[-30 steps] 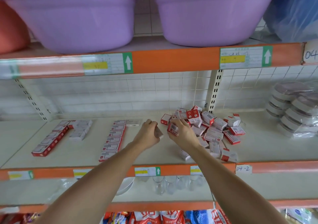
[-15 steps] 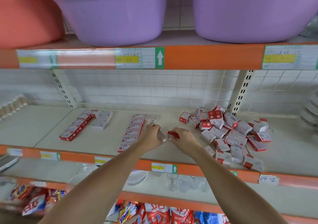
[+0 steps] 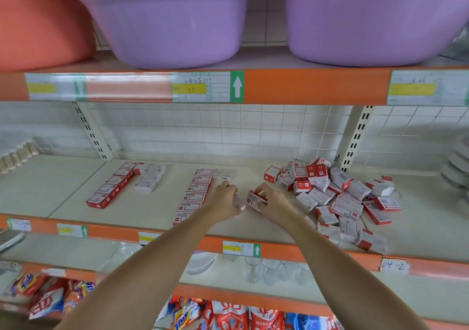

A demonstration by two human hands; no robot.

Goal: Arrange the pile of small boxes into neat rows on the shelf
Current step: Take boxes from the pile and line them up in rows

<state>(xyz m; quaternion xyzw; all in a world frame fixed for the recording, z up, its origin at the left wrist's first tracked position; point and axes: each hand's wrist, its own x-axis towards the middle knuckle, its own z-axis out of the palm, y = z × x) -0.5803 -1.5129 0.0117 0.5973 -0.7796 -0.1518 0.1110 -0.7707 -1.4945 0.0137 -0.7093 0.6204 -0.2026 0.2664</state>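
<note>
Fingers [image 3: 261,193] of the right hand [image 3: 274,204] curl over a small red-and-white box [image 3: 255,201], pinching it just above the shelf [image 3: 152,210] at the centre of the frame, while the left hand [image 3: 223,202] beside it grips a second box [image 3: 238,202], pale and partly hidden by the thumb and fingers; the two boxes nearly meet, though whether they touch cannot be told. Right of the hands, in the middle right of the frame, lies the pile of small boxes [image 3: 335,197], red and white cartons heaped at all angles and spilling toward the shelf's front edge. Just left of the left hand runs a neat row of boxes [image 3: 195,194], laid flat end to end from near the back of the shelf toward the front, with one pale box lying beside its far end. Further left, a second row [image 3: 111,186] slants from back to front, with a short stack of pale boxes [image 3: 149,180] beside its far end. The shelf has an orange front rail [image 3: 291,249] bearing price labels with green arrows. Above, at the top of the frame, two purple basins [image 3: 172,20] and an orange basin [image 3: 38,25] stand on the upper shelf. Below, at the bottom of the frame, clear glasses [image 3: 253,268] and colourful packets [image 3: 228,314] fill the lower shelves.
</note>
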